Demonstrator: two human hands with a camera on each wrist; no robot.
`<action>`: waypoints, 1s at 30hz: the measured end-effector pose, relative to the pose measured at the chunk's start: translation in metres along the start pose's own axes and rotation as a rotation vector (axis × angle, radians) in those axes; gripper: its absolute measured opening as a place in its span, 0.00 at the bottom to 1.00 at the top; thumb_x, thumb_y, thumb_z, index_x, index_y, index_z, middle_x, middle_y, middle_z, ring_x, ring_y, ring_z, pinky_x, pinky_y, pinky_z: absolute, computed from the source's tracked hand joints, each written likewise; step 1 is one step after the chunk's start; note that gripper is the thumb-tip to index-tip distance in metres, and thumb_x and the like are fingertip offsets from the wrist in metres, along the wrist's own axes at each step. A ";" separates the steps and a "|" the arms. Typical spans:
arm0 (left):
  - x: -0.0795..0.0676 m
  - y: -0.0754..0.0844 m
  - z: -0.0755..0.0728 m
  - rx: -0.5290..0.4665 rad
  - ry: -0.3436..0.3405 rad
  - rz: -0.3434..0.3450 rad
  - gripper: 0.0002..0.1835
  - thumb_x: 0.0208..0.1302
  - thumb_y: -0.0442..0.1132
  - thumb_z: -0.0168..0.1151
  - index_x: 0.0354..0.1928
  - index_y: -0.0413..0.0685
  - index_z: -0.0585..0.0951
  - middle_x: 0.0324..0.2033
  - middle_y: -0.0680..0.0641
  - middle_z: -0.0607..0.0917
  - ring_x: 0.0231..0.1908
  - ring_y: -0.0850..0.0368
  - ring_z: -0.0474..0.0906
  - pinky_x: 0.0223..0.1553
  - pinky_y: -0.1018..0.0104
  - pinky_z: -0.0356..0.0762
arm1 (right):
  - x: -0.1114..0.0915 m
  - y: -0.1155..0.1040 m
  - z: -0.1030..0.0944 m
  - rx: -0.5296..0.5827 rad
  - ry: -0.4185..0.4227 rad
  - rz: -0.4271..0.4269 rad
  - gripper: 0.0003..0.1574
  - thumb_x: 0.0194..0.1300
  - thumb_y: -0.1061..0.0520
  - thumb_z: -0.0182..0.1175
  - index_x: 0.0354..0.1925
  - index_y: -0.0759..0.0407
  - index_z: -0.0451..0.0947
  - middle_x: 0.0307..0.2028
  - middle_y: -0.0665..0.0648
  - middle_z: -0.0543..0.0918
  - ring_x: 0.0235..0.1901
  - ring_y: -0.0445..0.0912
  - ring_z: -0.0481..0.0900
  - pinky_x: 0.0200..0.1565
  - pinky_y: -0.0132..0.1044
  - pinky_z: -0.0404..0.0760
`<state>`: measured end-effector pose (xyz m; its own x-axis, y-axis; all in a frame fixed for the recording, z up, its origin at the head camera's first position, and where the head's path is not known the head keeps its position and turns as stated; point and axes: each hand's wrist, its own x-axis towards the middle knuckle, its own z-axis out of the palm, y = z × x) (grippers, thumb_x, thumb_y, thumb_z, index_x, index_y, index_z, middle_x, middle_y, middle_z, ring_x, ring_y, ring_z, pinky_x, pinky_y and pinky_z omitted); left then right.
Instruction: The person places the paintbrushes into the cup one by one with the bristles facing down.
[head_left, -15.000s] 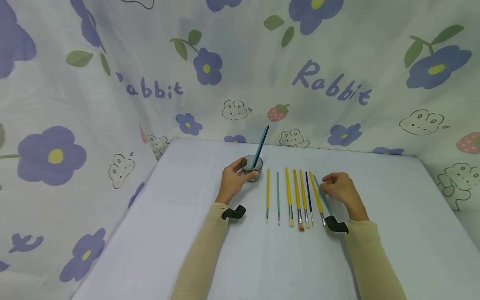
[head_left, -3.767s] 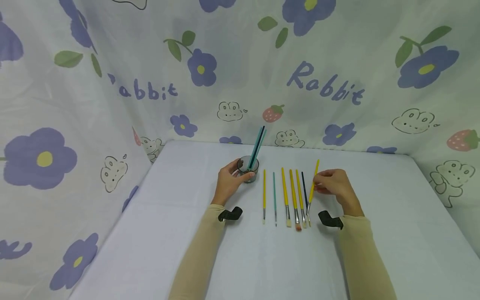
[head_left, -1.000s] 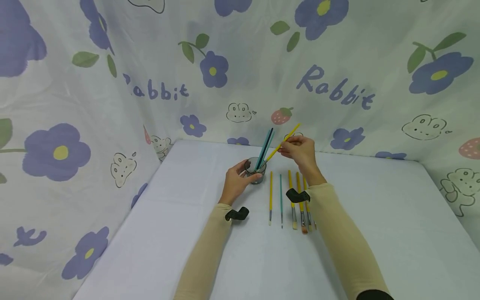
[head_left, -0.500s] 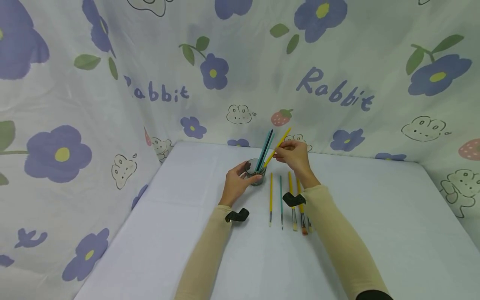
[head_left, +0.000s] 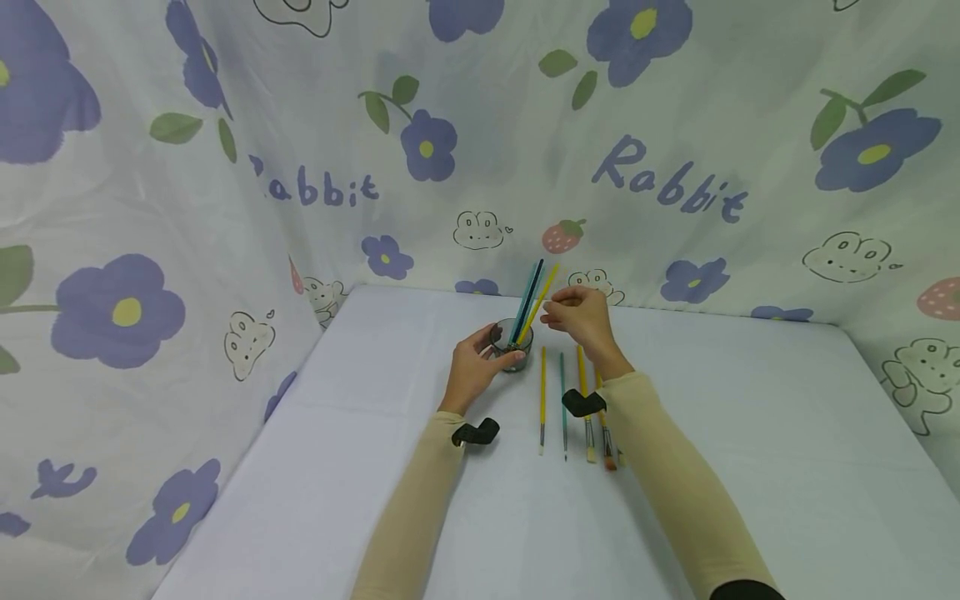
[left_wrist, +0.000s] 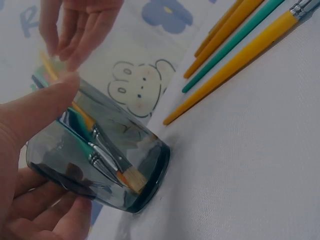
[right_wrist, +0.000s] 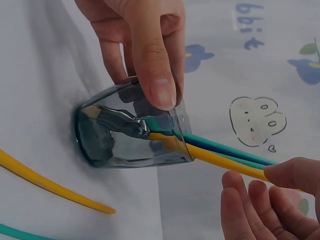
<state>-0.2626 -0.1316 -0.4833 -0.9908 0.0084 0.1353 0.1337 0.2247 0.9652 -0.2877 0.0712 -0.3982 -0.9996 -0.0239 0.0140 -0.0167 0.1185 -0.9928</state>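
Note:
My left hand grips a clear grey drinking glass, thumb at the rim and fingers round the far side. Inside lean teal and dark-handled paintbrushes plus a yellow paintbrush, bristles down; the bristles show near the bottom of the glass in the left wrist view. Just right of the yellow handle is my right hand, a small gap between them in the head view. Its thumb overlaps the upper handle in the right wrist view, while the other fingers sit loosely apart from it.
Right of the glass, more paintbrushes lie in a row on the white tabletop: a thin yellow one, a thin teal one and wider yellow ones, partly under my right forearm. A patterned curtain hangs behind and left.
Over the last seconds my right hand carried the yellow paintbrush left from the row into the glass and let it go. Earlier, a teal paintbrush joined the others there. The left hand keeps its grip.

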 end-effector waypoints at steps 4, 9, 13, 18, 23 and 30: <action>0.000 -0.002 0.001 0.000 -0.002 -0.003 0.45 0.47 0.54 0.79 0.67 0.46 0.73 0.62 0.43 0.79 0.65 0.53 0.75 0.69 0.55 0.72 | -0.002 0.001 -0.001 -0.030 0.007 0.005 0.15 0.67 0.60 0.63 0.48 0.69 0.77 0.46 0.70 0.83 0.40 0.54 0.89 0.41 0.35 0.89; 0.000 -0.003 0.001 -0.007 -0.001 -0.001 0.45 0.47 0.54 0.79 0.67 0.45 0.73 0.62 0.43 0.79 0.65 0.53 0.74 0.69 0.55 0.72 | -0.003 0.001 -0.006 -0.047 0.021 0.013 0.17 0.67 0.58 0.63 0.49 0.67 0.77 0.47 0.69 0.84 0.39 0.52 0.89 0.41 0.34 0.89; 0.000 -0.002 0.001 -0.008 -0.012 0.005 0.46 0.48 0.53 0.79 0.68 0.43 0.71 0.63 0.42 0.79 0.66 0.52 0.74 0.70 0.55 0.72 | -0.005 0.002 -0.017 -0.069 0.028 0.000 0.19 0.67 0.57 0.63 0.51 0.68 0.77 0.47 0.67 0.84 0.40 0.52 0.89 0.41 0.34 0.89; 0.000 -0.001 0.000 -0.010 -0.009 0.016 0.46 0.48 0.51 0.79 0.68 0.42 0.72 0.63 0.40 0.79 0.66 0.51 0.73 0.69 0.56 0.72 | -0.011 0.007 -0.037 -0.107 0.030 -0.013 0.21 0.66 0.54 0.64 0.51 0.68 0.77 0.45 0.68 0.83 0.39 0.51 0.90 0.42 0.34 0.89; 0.000 0.000 0.000 -0.004 -0.008 0.008 0.46 0.47 0.51 0.79 0.68 0.42 0.72 0.62 0.42 0.79 0.66 0.52 0.73 0.69 0.58 0.73 | -0.021 0.016 -0.059 -0.157 0.066 0.000 0.20 0.66 0.54 0.65 0.49 0.68 0.77 0.42 0.64 0.83 0.32 0.42 0.89 0.40 0.32 0.89; 0.000 0.000 0.000 -0.016 -0.002 0.009 0.46 0.47 0.51 0.80 0.68 0.41 0.72 0.62 0.43 0.79 0.67 0.52 0.73 0.68 0.58 0.73 | -0.035 0.029 -0.082 -0.251 0.131 0.060 0.20 0.66 0.53 0.64 0.50 0.66 0.77 0.44 0.66 0.84 0.31 0.40 0.88 0.38 0.29 0.88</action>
<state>-0.2629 -0.1319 -0.4835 -0.9896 0.0126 0.1431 0.1426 0.2087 0.9675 -0.2552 0.1568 -0.4179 -0.9930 0.1173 -0.0124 0.0539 0.3579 -0.9322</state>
